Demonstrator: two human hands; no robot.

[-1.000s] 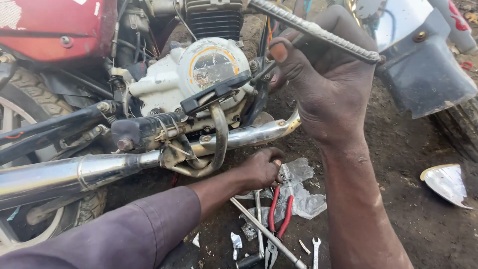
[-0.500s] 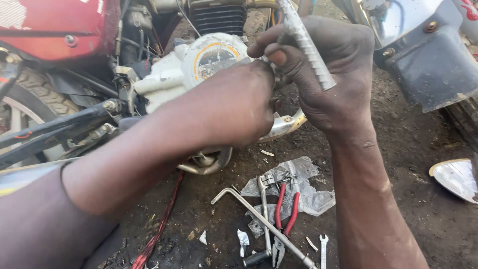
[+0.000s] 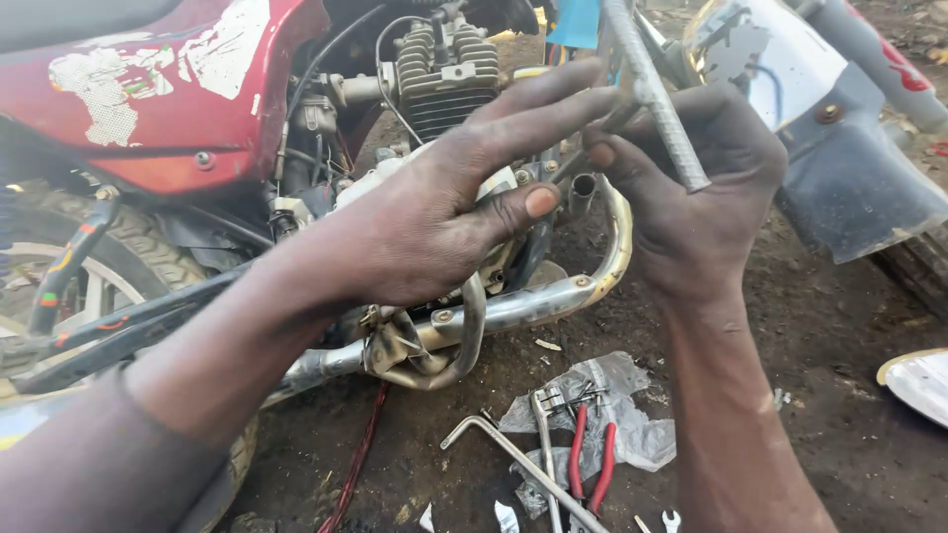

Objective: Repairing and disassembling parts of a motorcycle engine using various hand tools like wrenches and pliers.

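My right hand (image 3: 691, 197) grips a ribbed steel bar (image 3: 652, 89) that runs up and left past its fingers, in front of a motorcycle engine (image 3: 439, 64). My left hand (image 3: 444, 212) is raised with its fingers spread, its fingertips reaching toward the bar and the engine side cover behind it. It holds nothing. A chrome exhaust pipe (image 3: 553, 296) curves below both hands. The red fuel tank (image 3: 148, 89) sits at the upper left.
On the dirt below lie an L-shaped wrench (image 3: 513, 459), red-handled pliers (image 3: 590, 464) and small spanners on a crumpled plastic sheet (image 3: 632, 434). A rear tyre (image 3: 128, 247) stands at the left, a grey mudguard (image 3: 849, 188) at the right, a white dish (image 3: 923, 380) at the far right.
My left hand has come up from the tools on the ground to the engine and opened its fingers. The view has shifted up; my right hand keeps its hold on the bar.
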